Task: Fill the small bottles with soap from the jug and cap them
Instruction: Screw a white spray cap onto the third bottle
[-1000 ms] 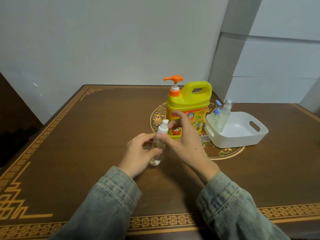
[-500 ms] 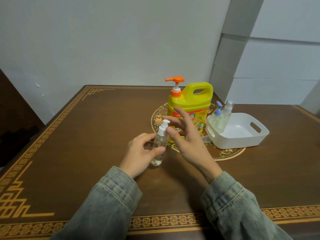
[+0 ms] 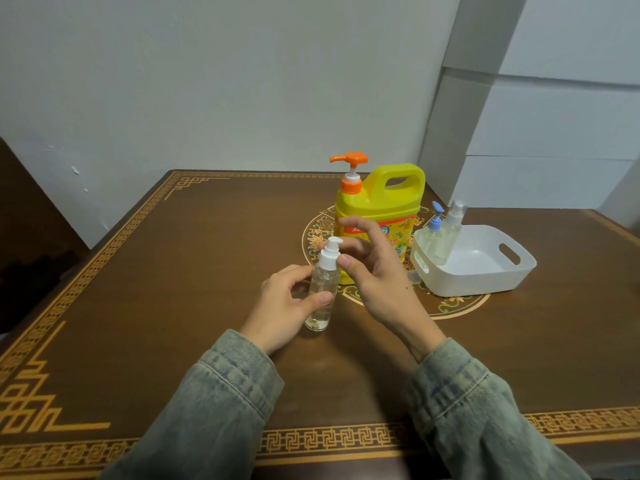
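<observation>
Left hand grips small bottle upright on table; right hand loose-fingered, thumb seemingly touching white pump cap.

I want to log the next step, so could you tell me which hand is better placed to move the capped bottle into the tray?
Probably left: the left hand already grips the bottle. The right hand is open beside its cap.
</observation>
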Motion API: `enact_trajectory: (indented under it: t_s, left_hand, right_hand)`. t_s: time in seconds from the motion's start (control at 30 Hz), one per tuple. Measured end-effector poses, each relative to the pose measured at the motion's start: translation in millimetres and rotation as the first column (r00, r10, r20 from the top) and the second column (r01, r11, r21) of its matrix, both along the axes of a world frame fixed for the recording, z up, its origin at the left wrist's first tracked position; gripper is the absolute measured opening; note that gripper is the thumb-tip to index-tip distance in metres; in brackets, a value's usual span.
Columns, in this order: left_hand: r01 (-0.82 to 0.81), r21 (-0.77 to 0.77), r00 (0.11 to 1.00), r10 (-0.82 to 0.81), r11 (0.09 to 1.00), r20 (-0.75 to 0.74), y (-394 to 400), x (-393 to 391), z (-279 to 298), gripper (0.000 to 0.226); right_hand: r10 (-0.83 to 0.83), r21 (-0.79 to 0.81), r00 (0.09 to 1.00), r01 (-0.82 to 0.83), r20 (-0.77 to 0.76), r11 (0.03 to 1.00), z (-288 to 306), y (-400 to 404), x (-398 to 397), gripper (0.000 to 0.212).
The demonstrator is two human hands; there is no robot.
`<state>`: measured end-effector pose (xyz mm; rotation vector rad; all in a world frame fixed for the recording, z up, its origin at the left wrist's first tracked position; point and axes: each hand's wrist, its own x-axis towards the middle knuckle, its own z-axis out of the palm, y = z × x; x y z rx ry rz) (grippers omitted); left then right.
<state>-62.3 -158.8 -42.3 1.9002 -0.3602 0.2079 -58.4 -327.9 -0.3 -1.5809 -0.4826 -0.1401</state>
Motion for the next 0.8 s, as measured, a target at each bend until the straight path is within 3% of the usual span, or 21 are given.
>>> enact_trajectory:
  t_s: [0.5,0.8]
  left_hand:
    - [0.143,-0.066,0.989,-0.145,0.988,-0.040,0.1,2.1,-3.6,0.033]
    - [0.133,-0.084,0.990,-0.136,0.988,-0.030,1.3,2.9,-3.7,0.036]
  right_hand:
    - [0.101,0.080,0.995,-0.102,0.012,0.992,6.6,-6.0,-0.7,0.038]
    - [0.035,-0.065,0.999,-0.033,0.040,0.997,3.8,-4.8,-0.9,0.039]
